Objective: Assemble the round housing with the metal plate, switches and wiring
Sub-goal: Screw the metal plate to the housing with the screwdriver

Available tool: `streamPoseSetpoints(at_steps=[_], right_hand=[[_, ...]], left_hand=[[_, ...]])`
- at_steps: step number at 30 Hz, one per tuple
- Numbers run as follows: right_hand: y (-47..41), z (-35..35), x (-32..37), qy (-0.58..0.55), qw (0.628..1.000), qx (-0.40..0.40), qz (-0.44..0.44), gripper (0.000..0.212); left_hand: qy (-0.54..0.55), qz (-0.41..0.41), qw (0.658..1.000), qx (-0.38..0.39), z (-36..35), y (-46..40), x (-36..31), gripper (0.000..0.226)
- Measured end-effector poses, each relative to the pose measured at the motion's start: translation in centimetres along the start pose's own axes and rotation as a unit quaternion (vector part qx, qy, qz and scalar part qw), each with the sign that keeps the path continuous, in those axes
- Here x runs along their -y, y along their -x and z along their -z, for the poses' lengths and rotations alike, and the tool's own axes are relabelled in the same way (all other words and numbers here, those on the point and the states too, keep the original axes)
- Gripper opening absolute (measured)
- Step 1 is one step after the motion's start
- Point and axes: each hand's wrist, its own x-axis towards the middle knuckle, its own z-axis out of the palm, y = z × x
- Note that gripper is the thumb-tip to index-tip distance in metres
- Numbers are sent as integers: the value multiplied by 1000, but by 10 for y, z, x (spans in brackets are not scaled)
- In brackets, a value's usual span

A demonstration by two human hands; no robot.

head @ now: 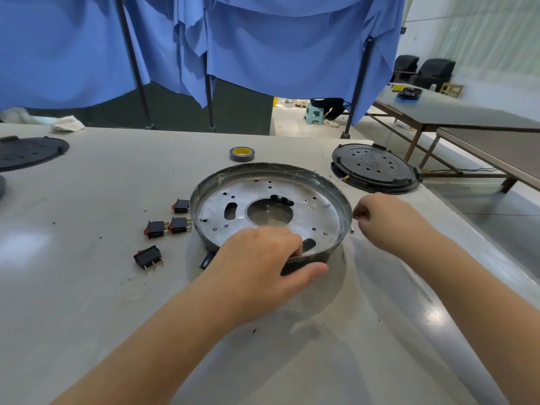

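Bright, even indoor light, overhead source. Pale grey glossy worktop shows soft white glare patches at left edge and lower right. Diffuse shadows under forearms and beneath round dark-rimmed housing. Silver metal plate inside gives dull sheen, no hard highlights. Wide-angle distortion: worktop edge bows, blue cloth curtains and poles lean outward. Corners soft; far background right washed out, slightly blurred.

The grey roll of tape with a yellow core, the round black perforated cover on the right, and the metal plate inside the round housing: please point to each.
Grey roll of tape with yellow core (242,154), head view, top edge.
Round black perforated cover (375,168), head view, flat top.
Metal plate (318,217), head view, bare right part.
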Motion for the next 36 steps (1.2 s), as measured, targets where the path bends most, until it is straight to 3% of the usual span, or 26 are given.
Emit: streamPoseSetpoints(at_steps=[4, 11, 16, 21, 31, 36], right_hand=[[11, 31, 6, -183, 983, 24, 1, 22], [25, 55, 6, -328, 944, 17, -9, 18], [36, 53, 27, -431, 898, 46, 80, 15], [48, 28, 54, -419, 887, 44, 188, 20], [51, 11, 60, -349, 903, 46, 247, 18], [42, 19, 62, -353, 899, 92, 243, 16]], left_hand=[[35, 15, 999, -12, 2, 1, 2, 47], [52, 49, 997, -22, 4, -1, 12, 49], [63, 51, 997, -14, 7, -2, 14, 49], [1, 31, 999, 16, 7, -1, 12, 63], [5, 44, 998, 45, 18, 0, 22, 43], [45, 89, 983, 157, 37, -15, 24, 54]])
